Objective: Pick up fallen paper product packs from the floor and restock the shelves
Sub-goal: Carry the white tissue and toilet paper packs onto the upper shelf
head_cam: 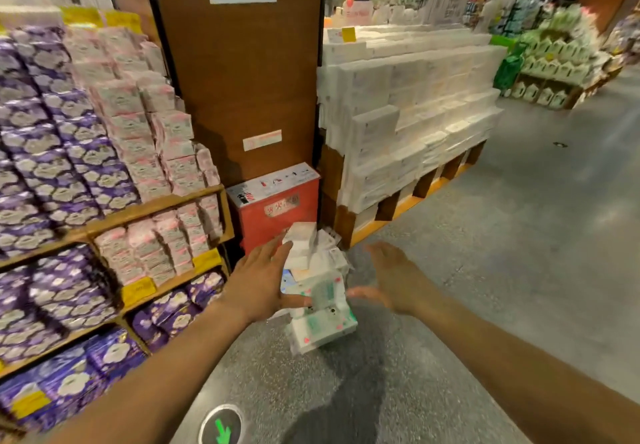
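A heap of fallen paper packs lies on the grey floor by a red box. The nearest is a white pack with a green and red print [323, 327]; plain white packs [303, 242] are piled behind it. My left hand [261, 279] reaches over the heap's left side with fingers straight, and my right hand [389, 282] is spread just right of it. Neither hand holds anything. Wooden shelves [152, 206] on the left carry purple and pink packs.
The red box [277, 208] stands against a brown pillar [239, 72]. A stepped stack of white packs [408, 121] on a wooden base fills the middle right. Open grey floor runs to the right. A round green arrow marker [221, 426] sits in the floor near me.
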